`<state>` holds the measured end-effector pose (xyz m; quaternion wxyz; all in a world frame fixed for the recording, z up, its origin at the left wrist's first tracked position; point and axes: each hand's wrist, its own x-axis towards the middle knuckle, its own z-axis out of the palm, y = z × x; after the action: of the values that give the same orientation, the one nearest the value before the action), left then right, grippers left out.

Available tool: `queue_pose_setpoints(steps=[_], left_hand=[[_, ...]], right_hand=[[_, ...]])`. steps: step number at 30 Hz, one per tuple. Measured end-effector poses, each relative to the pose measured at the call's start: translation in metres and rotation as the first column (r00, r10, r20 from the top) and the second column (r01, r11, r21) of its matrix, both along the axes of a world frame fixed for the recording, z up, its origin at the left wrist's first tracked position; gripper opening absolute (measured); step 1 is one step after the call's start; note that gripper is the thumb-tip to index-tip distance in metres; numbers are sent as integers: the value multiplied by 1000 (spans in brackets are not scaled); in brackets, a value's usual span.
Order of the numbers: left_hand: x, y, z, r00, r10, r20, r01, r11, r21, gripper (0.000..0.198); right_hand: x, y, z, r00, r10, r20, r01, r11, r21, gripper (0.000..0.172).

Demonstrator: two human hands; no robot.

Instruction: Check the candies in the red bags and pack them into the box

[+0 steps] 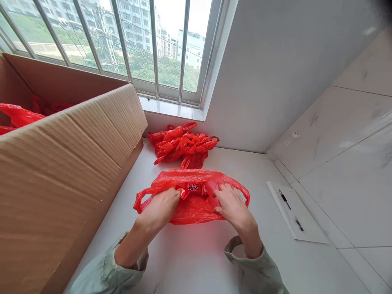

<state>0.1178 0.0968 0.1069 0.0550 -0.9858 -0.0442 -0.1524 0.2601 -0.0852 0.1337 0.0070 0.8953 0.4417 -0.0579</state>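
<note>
A red plastic bag [190, 206] lies flat on the white surface [196, 261] in front of me, its handles sticking out left and right. My left hand [161, 206] rests on the bag's left part, fingers curled and pinching the plastic. My right hand [232, 204] presses on the right part, fingers spread over the plastic. Between the hands a small red packet with black print [193, 188] shows at the bag's mouth.
A pile of knotted red bags [182, 145] lies further back under the window [147, 45]. A large cardboard box [61, 163] with red bags inside stands at the left. A white sheet with a pen [294, 210] lies at the right by the tiled wall.
</note>
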Motion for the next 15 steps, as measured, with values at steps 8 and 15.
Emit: queue_pose_setpoints(steps=[8,15], left_hand=[[18,12,-27,990,-143,-6,13,50,999,27],[27,21,-47,998,55,23,51,-988,145,34]], right_hand=[[-9,22,10,990,141,17,-142,988,66,17],[-2,20,-3,998,-1,-58,0,1000,-12,20]])
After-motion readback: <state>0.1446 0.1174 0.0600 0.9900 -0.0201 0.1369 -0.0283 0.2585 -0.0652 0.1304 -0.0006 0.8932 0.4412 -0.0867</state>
